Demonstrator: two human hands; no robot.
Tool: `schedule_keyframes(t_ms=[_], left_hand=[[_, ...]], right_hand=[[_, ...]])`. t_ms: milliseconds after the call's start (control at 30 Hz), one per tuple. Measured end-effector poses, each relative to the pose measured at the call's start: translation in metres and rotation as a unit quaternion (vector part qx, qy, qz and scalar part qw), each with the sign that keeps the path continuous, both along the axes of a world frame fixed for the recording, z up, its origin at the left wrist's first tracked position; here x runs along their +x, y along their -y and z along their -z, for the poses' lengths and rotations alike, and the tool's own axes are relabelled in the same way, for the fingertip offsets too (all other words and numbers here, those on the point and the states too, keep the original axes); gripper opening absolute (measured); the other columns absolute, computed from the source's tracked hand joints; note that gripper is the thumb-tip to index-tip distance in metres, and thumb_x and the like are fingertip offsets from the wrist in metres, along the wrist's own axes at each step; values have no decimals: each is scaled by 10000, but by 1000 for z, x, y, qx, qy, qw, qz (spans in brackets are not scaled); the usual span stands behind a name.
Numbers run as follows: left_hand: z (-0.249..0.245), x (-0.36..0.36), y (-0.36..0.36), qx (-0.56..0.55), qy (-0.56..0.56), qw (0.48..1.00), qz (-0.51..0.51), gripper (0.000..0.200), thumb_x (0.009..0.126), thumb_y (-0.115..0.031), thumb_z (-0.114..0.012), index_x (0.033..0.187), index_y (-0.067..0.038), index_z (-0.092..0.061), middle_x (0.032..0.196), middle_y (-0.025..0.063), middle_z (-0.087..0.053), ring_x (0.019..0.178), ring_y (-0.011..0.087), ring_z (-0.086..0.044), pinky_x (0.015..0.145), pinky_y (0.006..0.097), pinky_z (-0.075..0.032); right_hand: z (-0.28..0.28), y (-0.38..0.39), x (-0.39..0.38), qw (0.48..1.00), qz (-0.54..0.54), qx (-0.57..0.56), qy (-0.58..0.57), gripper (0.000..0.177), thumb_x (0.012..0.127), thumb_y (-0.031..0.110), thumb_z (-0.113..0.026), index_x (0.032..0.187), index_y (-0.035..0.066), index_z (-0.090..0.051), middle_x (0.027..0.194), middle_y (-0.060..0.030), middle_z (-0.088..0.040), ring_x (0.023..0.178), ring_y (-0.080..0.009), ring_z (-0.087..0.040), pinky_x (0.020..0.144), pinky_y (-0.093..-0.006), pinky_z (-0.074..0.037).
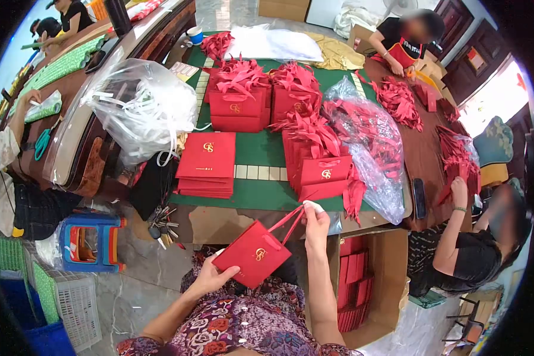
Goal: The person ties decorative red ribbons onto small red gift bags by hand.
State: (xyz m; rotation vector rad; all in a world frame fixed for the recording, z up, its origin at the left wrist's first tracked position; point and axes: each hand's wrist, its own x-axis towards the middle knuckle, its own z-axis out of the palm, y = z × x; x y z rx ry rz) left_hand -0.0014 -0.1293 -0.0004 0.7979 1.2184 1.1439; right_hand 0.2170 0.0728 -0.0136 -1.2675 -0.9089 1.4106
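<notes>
The small red bag point(252, 255) is in front of me, just off the near edge of the counter point(261, 200), tilted, with its gold lettering facing up. My left hand point(214, 276) grips it by its lower left side, thumb across the front. My right hand point(316, 219) pinches the ribbon handle point(290, 224), drawing the loop up and away from the bag's mouth. I judge this to be the handling of the ribbon: a further pull calls for a firm hold on the body and even tension, so the paper does not crease.

Just beyond, towards the near left corner, lies a stack of flat red bags point(206, 157). Right of the middle, by the near edge, a cluster of bags point(323, 172) stands with ribbons bunched on top; two more clusters stand farther back. A clear plastic bag point(368, 136) of red ribbons lies along the right edge, and a white ribbon bag point(148, 113) is beside the left one. Below the near right corner is an open carton point(391, 273) with red bags inside. Farther right sits another worker point(480, 255).
</notes>
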Motion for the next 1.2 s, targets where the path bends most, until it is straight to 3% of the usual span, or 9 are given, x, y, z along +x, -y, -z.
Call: schedule_keyframes(t_ms=[200,300,400,467,667,733,933,1133,1200], left_hand=[[-5,-7,2,-6,-49,996,-76,455,887,-48,-717,1302,39,-552,1206,73,-662,1084,133,-620,952,312,-503],[-21,-13,-9,3,-86,990,-110,427,876,-39,-714,1269,50,-572,1171,81,-678,1048,140,-636,914,306,-521],[-42,-12,-30,111,-296,941,-125,412,823,-26,-741,1212,35,-622,1081,100,-698,968,186,-672,840,319,-540],[-62,1,-41,253,-480,833,-109,444,738,2,-760,1172,-14,-667,992,118,-691,878,268,-675,801,357,-536],[-24,22,-43,291,-500,815,-25,654,608,-66,-817,1239,-94,-648,1177,108,-592,1084,345,-562,937,446,-480],[-2,27,-46,261,-520,813,18,672,623,-61,-809,1269,-99,-630,1226,122,-564,1130,347,-536,959,446,-468],[26,36,-53,258,-545,793,89,677,652,-77,-816,1296,-125,-616,1267,143,-540,1170,369,-504,989,486,-424],[27,41,-62,260,-538,796,101,642,695,-159,-842,1295,-133,-617,1278,145,-536,1179,374,-494,983,493,-419],[27,42,-60,254,-539,797,96,631,706,-182,-845,1293,-133,-619,1279,144,-537,1181,372,-494,984,491,-418]], right_hand=[[5,11,-4,996,-26,8,85,217,976,165,-641,1141,29,-680,918,8,-646,748,-67,-556,640,-212,-437],[-8,30,-12,937,-9,225,266,265,978,117,-601,1217,2,-617,1068,-112,-575,927,-168,-595,775,-288,-501],[-42,49,-31,977,-197,12,86,293,1030,159,-531,1283,21,-585,1170,-95,-605,1024,-137,-578,864,-293,-499],[-52,54,-49,970,-235,11,-70,330,1061,215,-482,1323,32,-566,1170,-67,-624,1033,-115,-572,883,-288,-492],[-39,34,-58,973,-230,-9,-25,379,1069,275,-449,1330,26,-565,1153,-100,-667,1037,-170,-623,900,-318,-493],[-15,28,-48,952,-235,9,195,391,1045,306,-498,1255,-3,-614,1084,-130,-688,993,-168,-623,915,-302,-473],[0,32,1,914,-46,187,358,170,951,150,-653,1067,31,-693,952,-139,-685,810,-205,-663,703,-306,-526],[4,12,76,795,144,246,535,138,927,104,-656,1018,9,-615,925,-175,-600,884,-361,-596,765,-442,-475],[6,0,88,806,170,235,515,146,920,110,-653,1006,-8,-640,970,-202,-595,905,-401,-586,796,-471,-469]])
